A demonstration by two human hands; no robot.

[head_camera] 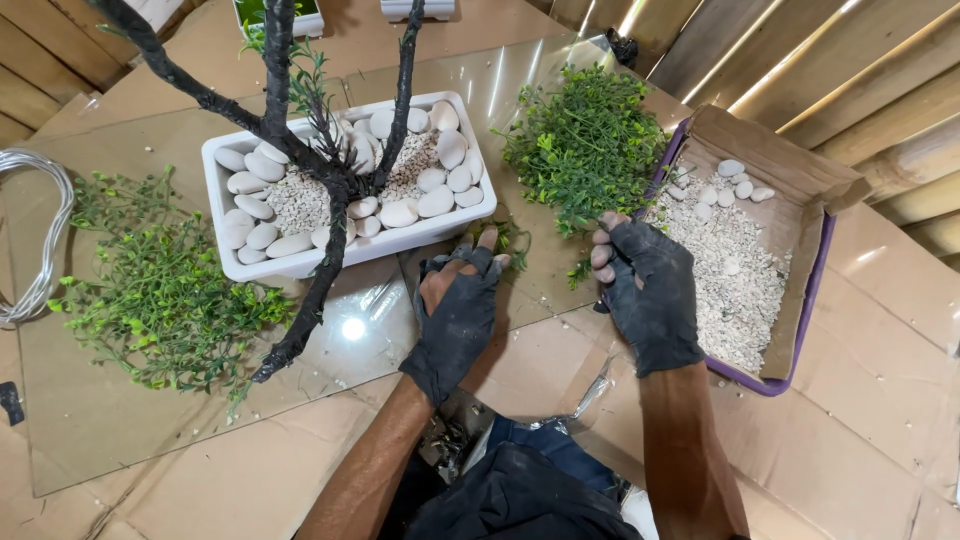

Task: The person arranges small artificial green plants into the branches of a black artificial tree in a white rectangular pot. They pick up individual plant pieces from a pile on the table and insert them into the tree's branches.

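Both hands wear dark fingerless gloves and work low over a glass sheet (130, 440) laid on flattened brown cardboard (860, 440). At the sheet's near edge, the left hand (458, 312) rests palm down with fingers loosely spread, its fingertips touching a small green sprig (512, 240) just in front of the white rectangular planter (330, 255); whether it grips the sprig cannot be told. Over at the sheet's right edge, the right hand (648, 290) is curled, its fingertips pinching the lower stems of a bushy clump of green artificial foliage (585, 140) that lies on the glass.

White oval stones and fine pale gravel fill the planter, out of which rises a dark, wrapped branching trunk (330, 190). Beside the right hand sits a cardboard-lined purple tray (790, 370) holding gravel and a few white stones. Another loose pile of green foliage (160, 290) lies toward the sheet's left edge, next to a coil of silvery wire (40, 250). Slatted wooden walls (840, 80) enclose the far side, with daylight showing between the boards.
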